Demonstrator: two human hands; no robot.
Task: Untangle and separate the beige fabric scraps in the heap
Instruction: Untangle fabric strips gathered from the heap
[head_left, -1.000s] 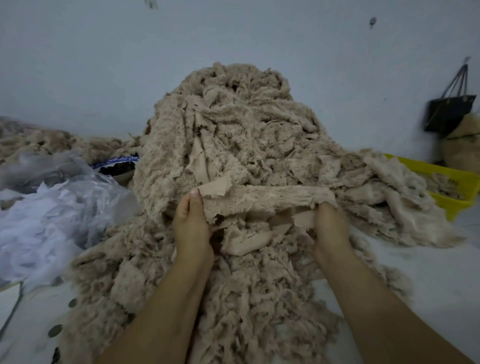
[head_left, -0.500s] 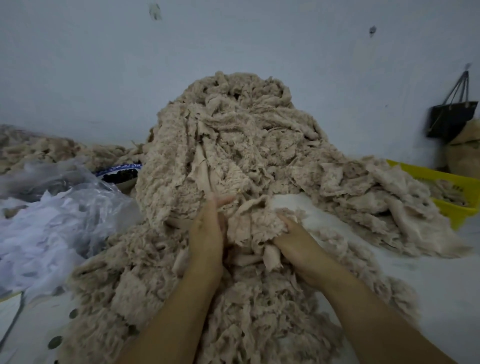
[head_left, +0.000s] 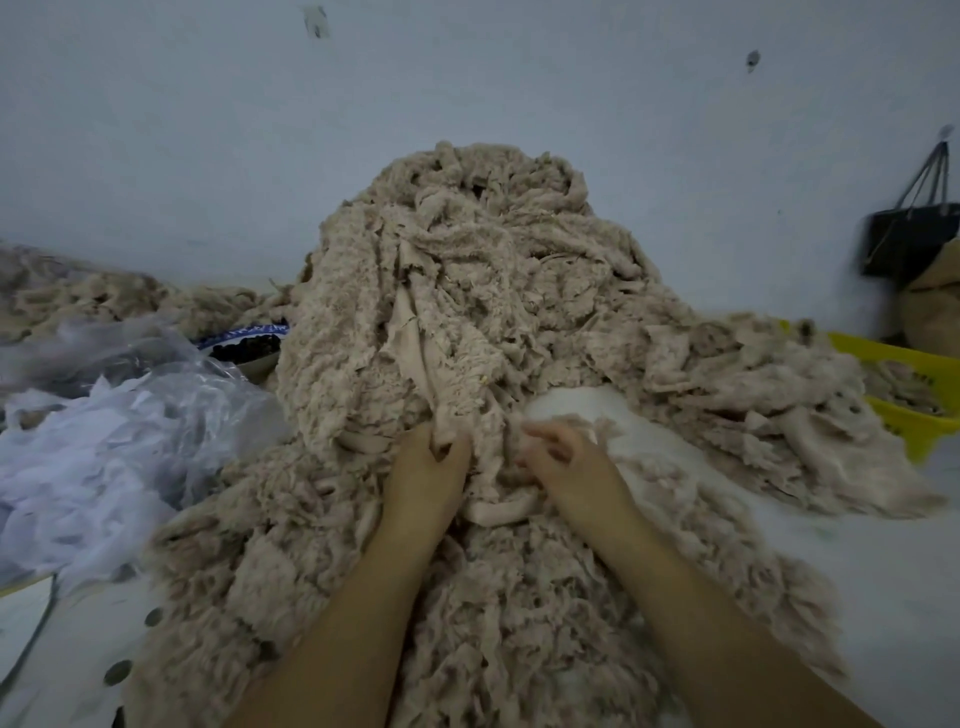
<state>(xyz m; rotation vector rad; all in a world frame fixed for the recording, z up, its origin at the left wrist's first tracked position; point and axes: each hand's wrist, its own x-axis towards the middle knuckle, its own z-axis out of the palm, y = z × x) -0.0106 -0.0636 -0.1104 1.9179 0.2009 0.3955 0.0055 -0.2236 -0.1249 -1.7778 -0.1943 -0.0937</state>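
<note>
Far to the left of my left grip lies crumpled clear plastic (head_left: 130, 431), and beyond it, close against the heap, a bowl (head_left: 249, 345) of something dark. My left grip (head_left: 426, 467) is clenched on the lower end of a smooth beige strip (head_left: 413, 343). The strip runs straight up and away from that grip, its long axis following the face of the heap (head_left: 467, 260), and its upper part disappears among fluffy scraps.

The coming pull turns on that line, I judge. Drawing the strip back toward me along its own length should slide it free, while a sideways tug would likely drag the tangle along. The heap rises directly ahead of both grips and spreads beneath my wrists.

Just right of the left grip, my right grip (head_left: 566, 462) has its fingers curled at the foot of the heap. It is blurred, so I cannot tell whether it holds a scrap. It is the nearer one for pinning the fluff beside the strip.

Just beyond the right grip shows a bare patch of white surface (head_left: 571, 405). Well off to the right sit a yellow basket (head_left: 893, 351) and a black bag (head_left: 909, 244).
</note>
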